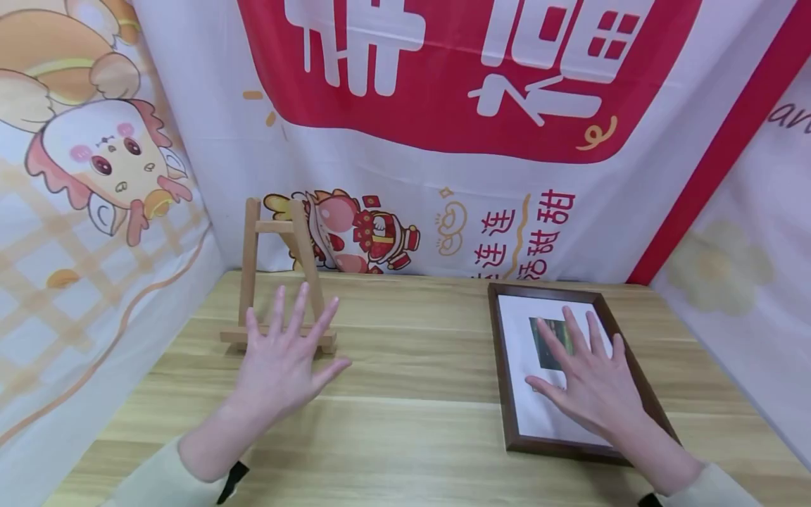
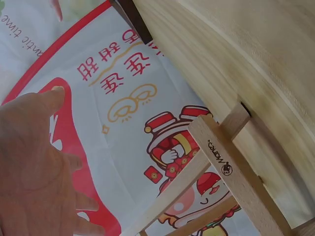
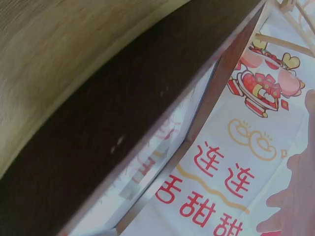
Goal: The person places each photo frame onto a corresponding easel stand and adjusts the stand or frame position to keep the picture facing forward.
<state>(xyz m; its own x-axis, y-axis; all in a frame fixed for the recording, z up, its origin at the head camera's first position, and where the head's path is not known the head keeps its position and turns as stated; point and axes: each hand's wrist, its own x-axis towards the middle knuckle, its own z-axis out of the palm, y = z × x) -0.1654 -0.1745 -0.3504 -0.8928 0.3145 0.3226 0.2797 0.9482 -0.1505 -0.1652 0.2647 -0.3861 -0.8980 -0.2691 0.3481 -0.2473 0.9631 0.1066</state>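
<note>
My left hand (image 1: pixel 279 370) is spread with straight fingers, in front of a small wooden easel (image 1: pixel 310 282) at the table's back left. In the left wrist view the easel's ledge (image 2: pixel 231 167) bears printed lettering, and the hand (image 2: pixel 34 167) is apart from it. Over a dark brown picture frame (image 1: pixel 507 394) on the right of the table, my right hand (image 1: pixel 595 384) is spread too, holding nothing. The frame lies flat, with a white sheet and a small dark green picture (image 1: pixel 546 345) partly hidden by the fingers. The right wrist view shows the frame's thick side (image 3: pixel 123 113) close up.
The wood-grain table (image 1: pixel 405 436) meets a white back cloth (image 1: pixel 393 176) with red printing. Printed cloths also stand as walls at the left (image 1: pixel 114 282) and right (image 1: pixel 728 267), close beyond the easel and the frame.
</note>
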